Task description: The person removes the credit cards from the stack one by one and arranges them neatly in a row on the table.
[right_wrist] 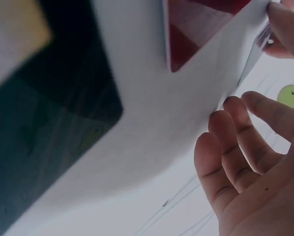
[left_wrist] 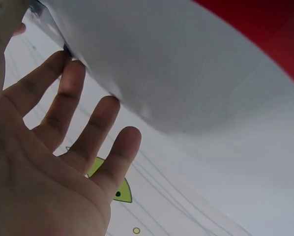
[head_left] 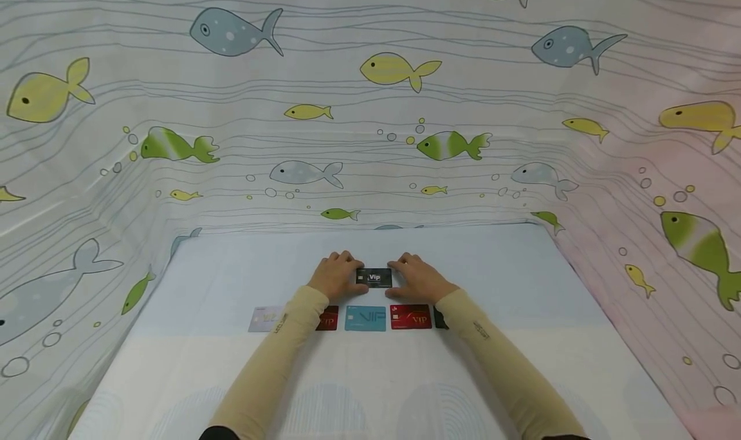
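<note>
A black Vip card (head_left: 374,278) lies at mid-table between my two hands. My left hand (head_left: 338,276) holds its left end, the index finger by the far corner and the thumb by the near one. The right hand (head_left: 420,279) mirrors this at the right end. In the left wrist view the card is a dark sliver by the left hand's fingertips (left_wrist: 74,71). The right wrist view has the card's edge (right_wrist: 255,51) between thumb and index finger, with the other fingertips (right_wrist: 220,123) resting on the table.
Nearer me lies a row: a pale silver card (head_left: 263,320), a red card (head_left: 328,318) partly under the left sleeve, a light blue VIP card (head_left: 365,318), another red card (head_left: 411,316) and a dark card (head_left: 441,319) mostly behind the right sleeve. Fish-patterned sheeting (head_left: 370,125) surrounds the white table (head_left: 376,375).
</note>
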`<state>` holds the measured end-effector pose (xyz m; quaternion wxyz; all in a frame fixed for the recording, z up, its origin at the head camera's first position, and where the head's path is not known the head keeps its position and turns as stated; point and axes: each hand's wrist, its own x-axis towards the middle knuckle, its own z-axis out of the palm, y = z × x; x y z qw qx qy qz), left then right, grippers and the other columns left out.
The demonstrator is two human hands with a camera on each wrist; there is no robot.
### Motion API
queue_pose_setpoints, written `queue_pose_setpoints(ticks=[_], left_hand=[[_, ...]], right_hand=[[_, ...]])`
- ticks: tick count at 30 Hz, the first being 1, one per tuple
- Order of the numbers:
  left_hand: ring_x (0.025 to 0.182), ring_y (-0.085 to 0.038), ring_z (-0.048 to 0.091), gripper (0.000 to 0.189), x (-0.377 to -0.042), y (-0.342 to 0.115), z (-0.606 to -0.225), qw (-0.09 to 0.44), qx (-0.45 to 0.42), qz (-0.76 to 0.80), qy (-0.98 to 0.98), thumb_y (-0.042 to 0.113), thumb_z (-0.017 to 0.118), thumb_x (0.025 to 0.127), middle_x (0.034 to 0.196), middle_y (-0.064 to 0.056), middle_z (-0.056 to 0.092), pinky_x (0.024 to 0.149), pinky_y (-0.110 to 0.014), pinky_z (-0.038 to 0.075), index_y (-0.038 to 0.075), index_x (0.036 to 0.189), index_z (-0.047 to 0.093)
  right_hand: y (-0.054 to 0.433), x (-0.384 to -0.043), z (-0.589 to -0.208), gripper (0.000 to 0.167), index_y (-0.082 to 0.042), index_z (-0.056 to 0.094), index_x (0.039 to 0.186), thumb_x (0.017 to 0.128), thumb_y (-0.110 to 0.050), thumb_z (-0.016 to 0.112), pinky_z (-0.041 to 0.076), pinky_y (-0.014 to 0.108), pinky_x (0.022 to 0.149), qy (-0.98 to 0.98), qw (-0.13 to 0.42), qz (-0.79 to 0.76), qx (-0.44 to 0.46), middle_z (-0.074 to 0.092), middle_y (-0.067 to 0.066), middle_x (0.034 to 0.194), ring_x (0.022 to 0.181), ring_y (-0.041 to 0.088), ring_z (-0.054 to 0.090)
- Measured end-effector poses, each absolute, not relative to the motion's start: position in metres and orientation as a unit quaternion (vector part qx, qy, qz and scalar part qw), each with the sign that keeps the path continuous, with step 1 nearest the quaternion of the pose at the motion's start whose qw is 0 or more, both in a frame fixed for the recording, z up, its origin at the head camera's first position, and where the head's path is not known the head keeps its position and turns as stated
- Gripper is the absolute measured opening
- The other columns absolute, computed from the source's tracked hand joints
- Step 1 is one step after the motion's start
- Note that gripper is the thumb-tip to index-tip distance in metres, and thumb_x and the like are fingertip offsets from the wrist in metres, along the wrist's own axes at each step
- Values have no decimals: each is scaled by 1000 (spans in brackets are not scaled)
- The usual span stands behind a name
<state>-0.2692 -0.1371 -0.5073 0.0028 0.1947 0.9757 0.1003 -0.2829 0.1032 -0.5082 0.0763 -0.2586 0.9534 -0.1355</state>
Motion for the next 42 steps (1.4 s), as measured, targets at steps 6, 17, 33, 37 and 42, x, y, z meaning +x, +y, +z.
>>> queue_pose_setpoints(ticks=[6, 17, 33, 37, 42], left_hand=[[113, -30, 56, 60, -271, -137, -507, 1, 192, 96, 977, 53, 78, 84, 123, -6, 62, 99, -48, 46, 17, 131, 68], [113, -30, 56, 54, -272, -133, -505, -4, 194, 99, 976, 50, 79, 85, 122, -8, 62, 99, -49, 46, 17, 128, 70], [116, -32, 56, 50, -276, -131, -506, -5, 216, 96, 972, 47, 78, 88, 122, -10, 63, 102, -49, 45, 13, 124, 70], [115, -29, 56, 52, -278, -132, -508, -6, 224, 83, 971, 49, 76, 89, 121, -9, 63, 104, -48, 44, 14, 126, 69], [113, -28, 56, 52, -279, -132, -508, -8, 235, 72, 969, 49, 76, 89, 119, -8, 63, 103, -48, 44, 13, 126, 68]], right_hand=[[98, -290, -507, 73, -18, 58, 144, 84, -53, 79, 50, 39, 100, 952, 82, -139, -260, 57, 5, 126, 111, 20, 53], [97, -299, -509, 64, -18, 65, 135, 82, -49, 82, 51, 35, 95, 949, 81, -146, -266, 58, 2, 118, 101, 16, 54], [97, -304, -508, 58, -18, 67, 128, 81, -46, 84, 50, 34, 95, 948, 83, -160, -264, 57, 1, 113, 97, 15, 55], [98, -305, -509, 57, -19, 67, 127, 81, -46, 84, 51, 34, 94, 947, 79, -157, -268, 58, 0, 112, 96, 14, 55], [100, -306, -510, 57, -19, 68, 125, 80, -49, 84, 52, 34, 91, 945, 64, -148, -283, 59, 0, 111, 93, 14, 56]])
